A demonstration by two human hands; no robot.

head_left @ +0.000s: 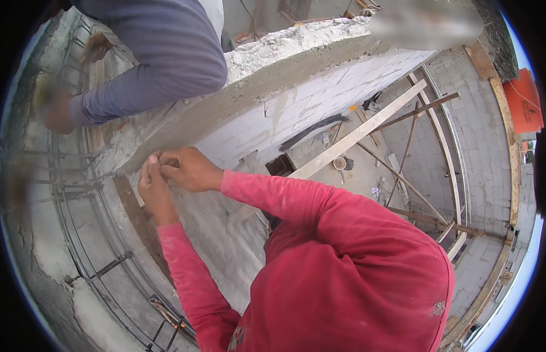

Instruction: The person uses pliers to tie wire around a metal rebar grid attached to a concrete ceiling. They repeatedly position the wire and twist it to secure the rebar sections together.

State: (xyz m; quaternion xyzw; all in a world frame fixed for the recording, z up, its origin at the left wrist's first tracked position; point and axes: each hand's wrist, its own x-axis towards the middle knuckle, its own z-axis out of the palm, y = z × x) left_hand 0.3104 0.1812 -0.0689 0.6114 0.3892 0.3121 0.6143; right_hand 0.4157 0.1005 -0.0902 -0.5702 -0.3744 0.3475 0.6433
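- Head view: left hand (pixel 157 196) raised beside the wooden board (pixel 131 205), fingers close together and nearly straight, tips meeting those of the right hand.
- Right hand (pixel 189 169) just to the right, fingers curled, thumb and forefinger narrowed to a pinch. Cannot tell of anything thin held there: too small and partly hidden.
- Place of the close work: near the left end of the concrete band (pixel 273 85), right of the reinforcing cage (pixel 111 265) and apart from it. Any small piece in the pinch not distinguishable.
- Done, as far as visible: cage laid lengthwise along the left side, long bars running with crosspieces; board set on edge between cage and hands; block wall (pixel 320 100) standing under the band.
- Left, by judgement: bars bare along much of their length, with no concrete over them, so seemingly unfinished on that side. Top of the band rough and broken-looking.
- Close work probably mid-step, judging by both hands meeting; outcome at the fingertips not readable.
- Farther off: co-worker in grey-blue clothing (pixel 167 53) beyond the hands, limb bent; long pale plank (pixel 367 130) slanting across the space below, near a small bucket (pixel 340 163).
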